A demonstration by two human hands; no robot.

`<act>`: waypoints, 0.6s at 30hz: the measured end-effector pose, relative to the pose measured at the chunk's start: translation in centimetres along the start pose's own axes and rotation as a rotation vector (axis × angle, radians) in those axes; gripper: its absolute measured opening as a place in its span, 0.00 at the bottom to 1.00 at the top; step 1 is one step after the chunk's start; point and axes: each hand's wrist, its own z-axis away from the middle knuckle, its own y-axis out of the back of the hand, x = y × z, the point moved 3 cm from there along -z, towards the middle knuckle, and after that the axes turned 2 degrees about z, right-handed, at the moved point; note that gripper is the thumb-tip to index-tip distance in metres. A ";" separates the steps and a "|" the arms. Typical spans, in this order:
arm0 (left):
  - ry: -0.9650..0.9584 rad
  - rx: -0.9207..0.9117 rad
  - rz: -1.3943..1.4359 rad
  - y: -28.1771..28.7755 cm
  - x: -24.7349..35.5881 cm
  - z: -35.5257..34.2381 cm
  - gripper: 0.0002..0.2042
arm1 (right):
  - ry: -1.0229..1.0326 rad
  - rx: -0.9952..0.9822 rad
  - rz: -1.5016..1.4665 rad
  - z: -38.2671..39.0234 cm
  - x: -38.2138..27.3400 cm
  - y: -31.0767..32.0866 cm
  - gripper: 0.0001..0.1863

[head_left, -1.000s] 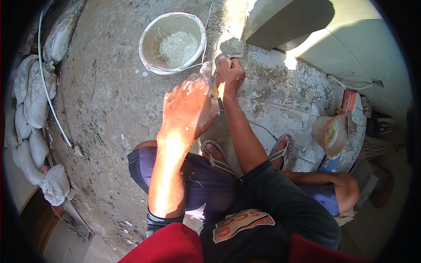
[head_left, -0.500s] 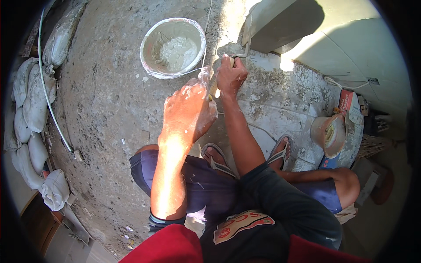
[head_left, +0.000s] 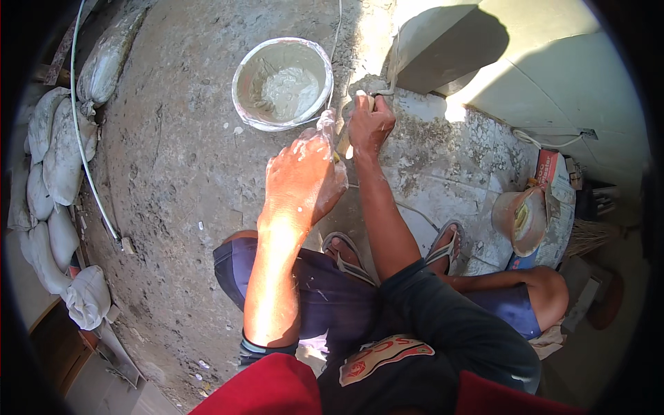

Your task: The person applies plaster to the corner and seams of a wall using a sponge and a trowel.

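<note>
My left hand (head_left: 301, 181), smeared with pale paste, is closed with its index finger stretched forward. A bit of a yellow-handled tool (head_left: 337, 158) shows beside its thumb; most of that tool is hidden. To its right, my right hand (head_left: 371, 129) is wrapped round the pale wooden handle of a trowel (head_left: 383, 92). The trowel's bent metal shank comes out ahead of the fist, and its thin blade appears edge-on. Just beyond my left fingertips stands a round bucket (head_left: 243, 111) holding wet grey-white paste (head_left: 290, 90). Its rim is crusted with paste.
Filled white sacks (head_left: 62, 152) and a pale hose (head_left: 90, 173) lie along the left. At right are a plastic pail (head_left: 505, 214), a red-and-white box (head_left: 546, 166) and a cable (head_left: 553, 142). A pale wall block (head_left: 443, 52) stands ahead right, beyond the rough floor (head_left: 180, 166).
The bucket, floor and both hands sit slightly lower and further right in the picture, as the view has shifted. Both hands keep the same grips.
</note>
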 end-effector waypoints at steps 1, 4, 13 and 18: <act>-0.027 0.006 -0.002 -0.1 0.3 -0.2 0.34 | -0.030 -0.027 0.061 -0.4 1.0 -0.1 0.17; -0.019 -0.033 0.010 -0.5 0.8 -0.9 0.34 | -0.148 -0.071 0.134 -2.7 4.0 -0.2 0.16; -0.045 0.066 0.035 -0.1 0.0 -0.4 0.27 | -0.124 -0.025 0.084 -0.2 1.9 -1.3 0.15; -0.013 -0.037 0.017 -0.7 0.8 -1.3 0.34 | -0.243 0.052 0.094 -3.4 5.1 -1.6 0.15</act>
